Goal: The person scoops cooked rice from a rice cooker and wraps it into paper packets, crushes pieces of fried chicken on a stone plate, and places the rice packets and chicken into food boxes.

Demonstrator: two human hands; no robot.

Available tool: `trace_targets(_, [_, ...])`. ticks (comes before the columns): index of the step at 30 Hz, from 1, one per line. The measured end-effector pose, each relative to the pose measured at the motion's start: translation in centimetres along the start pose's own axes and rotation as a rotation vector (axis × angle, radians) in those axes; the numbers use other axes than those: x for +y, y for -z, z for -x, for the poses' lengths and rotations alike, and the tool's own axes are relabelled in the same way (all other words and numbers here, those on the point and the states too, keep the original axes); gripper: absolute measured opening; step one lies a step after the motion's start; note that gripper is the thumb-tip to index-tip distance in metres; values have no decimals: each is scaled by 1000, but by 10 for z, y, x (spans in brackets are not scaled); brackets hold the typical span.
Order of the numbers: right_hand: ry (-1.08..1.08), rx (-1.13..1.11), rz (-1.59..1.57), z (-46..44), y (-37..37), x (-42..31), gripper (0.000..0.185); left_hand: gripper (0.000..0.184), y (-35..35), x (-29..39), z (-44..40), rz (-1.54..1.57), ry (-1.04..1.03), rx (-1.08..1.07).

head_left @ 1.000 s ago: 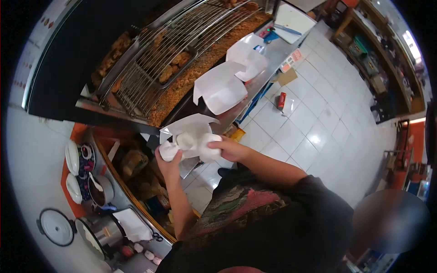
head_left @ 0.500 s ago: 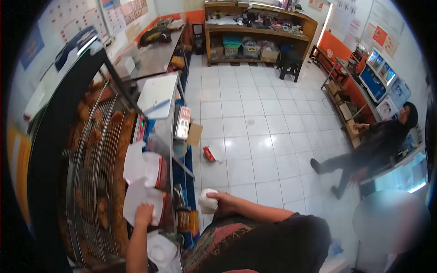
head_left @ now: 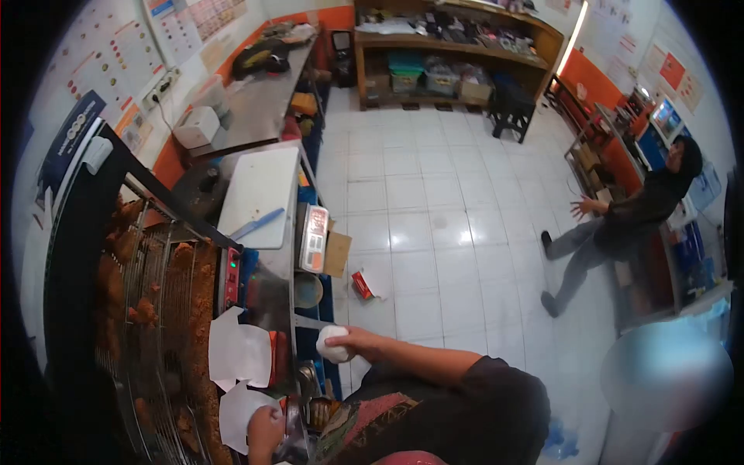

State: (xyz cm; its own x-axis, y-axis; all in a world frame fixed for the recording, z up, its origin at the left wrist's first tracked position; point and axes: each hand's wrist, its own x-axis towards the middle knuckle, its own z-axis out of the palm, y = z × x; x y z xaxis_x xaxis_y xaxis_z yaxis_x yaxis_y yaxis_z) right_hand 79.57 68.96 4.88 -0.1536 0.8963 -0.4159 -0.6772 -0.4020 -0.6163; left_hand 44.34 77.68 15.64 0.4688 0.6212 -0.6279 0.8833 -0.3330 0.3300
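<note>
My right hand is wrapped round a small white rounded bundle, held in front of my body; what is inside the wrapping does not show. Low on the left, my left hand has its fingers curled at a paper food box with its white lid up. Part of that box is hidden by the hand. Just beyond it stands a second open food box, white inside with a red side. Both boxes sit on the metal counter, beside a lit display case with fried food on wire racks.
A white cutting board carries a blue-handled knife. A digital scale stands by the counter's edge. A red and white carton lies on the tiled floor. Another person is at the right, near a shelf.
The view has shifted, so the counter and boxes appear lower. My right hand still holds the bundle, and my left stays at the nearer box. The other person has moved and raised a hand.
</note>
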Motion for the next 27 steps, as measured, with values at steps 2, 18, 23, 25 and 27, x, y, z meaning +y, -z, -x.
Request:
trace_targets(2, [0, -54, 140, -8, -16, -7, 48, 66, -16, 71, 0, 419, -285, 288])
trace_targets(18, [-261, -85, 183, -31, -40, -3, 50, 79, -69, 107, -111, 843, -250, 540])
trace_targets(23, [-265, -18, 73, -29, 3, -12, 50, 69, -26, 94, -108, 488, -37, 834])
trace_targets(25, [-220, 60, 150, -31, 23, -20, 50, 66, -4, 87, -110, 279, 172, 841])
trace_targets(27, [-201, 126, 133, -28, 47, -27, 57, 64, 16, 83, -122, 138, 392, 812])
